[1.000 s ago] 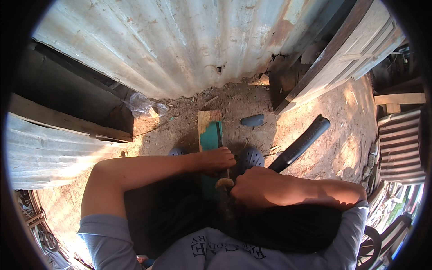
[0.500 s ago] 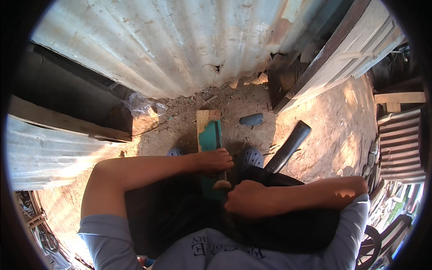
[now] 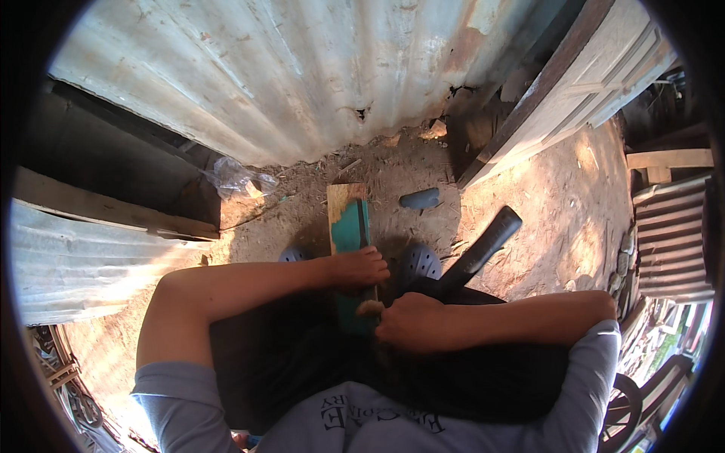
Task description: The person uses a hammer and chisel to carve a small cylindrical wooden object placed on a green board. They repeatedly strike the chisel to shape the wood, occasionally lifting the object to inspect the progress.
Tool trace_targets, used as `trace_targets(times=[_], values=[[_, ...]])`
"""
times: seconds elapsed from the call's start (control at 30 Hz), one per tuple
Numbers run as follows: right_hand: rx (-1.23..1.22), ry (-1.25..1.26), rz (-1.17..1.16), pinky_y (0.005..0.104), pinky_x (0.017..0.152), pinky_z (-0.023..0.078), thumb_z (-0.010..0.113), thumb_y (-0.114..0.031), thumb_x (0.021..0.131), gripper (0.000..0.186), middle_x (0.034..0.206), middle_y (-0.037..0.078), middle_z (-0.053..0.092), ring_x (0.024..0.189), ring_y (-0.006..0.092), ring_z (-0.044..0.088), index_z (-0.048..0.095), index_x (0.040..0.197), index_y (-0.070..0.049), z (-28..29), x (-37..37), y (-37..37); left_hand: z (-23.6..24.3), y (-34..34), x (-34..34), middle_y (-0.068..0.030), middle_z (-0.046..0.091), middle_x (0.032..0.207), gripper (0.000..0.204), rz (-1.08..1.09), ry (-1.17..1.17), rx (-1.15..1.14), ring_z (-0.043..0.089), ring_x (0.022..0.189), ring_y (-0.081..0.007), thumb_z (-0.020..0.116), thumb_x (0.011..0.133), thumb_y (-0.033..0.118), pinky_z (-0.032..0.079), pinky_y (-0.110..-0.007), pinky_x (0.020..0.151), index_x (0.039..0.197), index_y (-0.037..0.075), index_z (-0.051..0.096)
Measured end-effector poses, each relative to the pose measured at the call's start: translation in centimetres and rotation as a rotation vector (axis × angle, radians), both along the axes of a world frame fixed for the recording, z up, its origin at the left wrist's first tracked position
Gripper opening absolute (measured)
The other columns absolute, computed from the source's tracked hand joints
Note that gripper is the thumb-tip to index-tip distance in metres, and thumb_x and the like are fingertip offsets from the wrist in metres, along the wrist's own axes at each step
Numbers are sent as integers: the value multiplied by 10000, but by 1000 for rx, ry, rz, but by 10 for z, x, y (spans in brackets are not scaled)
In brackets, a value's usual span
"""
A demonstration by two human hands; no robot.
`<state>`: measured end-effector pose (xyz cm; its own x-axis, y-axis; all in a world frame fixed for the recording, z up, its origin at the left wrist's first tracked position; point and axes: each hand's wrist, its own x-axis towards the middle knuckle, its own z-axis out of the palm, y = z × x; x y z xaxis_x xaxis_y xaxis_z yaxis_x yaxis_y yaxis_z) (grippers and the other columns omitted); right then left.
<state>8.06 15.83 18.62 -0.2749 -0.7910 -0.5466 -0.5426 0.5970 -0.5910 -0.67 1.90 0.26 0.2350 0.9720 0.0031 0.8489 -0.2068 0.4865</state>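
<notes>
- Right hand (image 3: 411,323): curled into a fist beside a pale-brown knob (image 3: 370,308); what it grips cannot be determined.
- Black bar (image 3: 483,245): slants from the right hand toward the right of the frame.
- Left hand (image 3: 361,270): closed around a dark, narrow tool (image 3: 362,217).
- Board (image 3: 347,232): frame center, beneath the left hand; green, ragged-edged coating, bare yellowish wood at its far end.
- Corrugated metal sheet (image 3: 302,83): top of frame, rust-stained.
</notes>
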Motion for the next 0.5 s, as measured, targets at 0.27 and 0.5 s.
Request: trace_targets(times=[0.27,0.5], values=[[40,-190,14,425,655,547,582,-156,793,144,789,173,670,768,340,678,663,831,-44,-7,-1,6,-3,-1,-3,-80,518,906,236,12,78,18,527,928,-236,603,732,125,380,-351,857,936,47,511],[-4,-50,-19,429,635,543,572,-140,789,139,776,175,665,751,345,674,657,816,-33,-4,-3,8,2,3,6,-82,513,917,266,23,-45,6,517,930,-240,624,729,134,375,-354,856,951,44,508]])
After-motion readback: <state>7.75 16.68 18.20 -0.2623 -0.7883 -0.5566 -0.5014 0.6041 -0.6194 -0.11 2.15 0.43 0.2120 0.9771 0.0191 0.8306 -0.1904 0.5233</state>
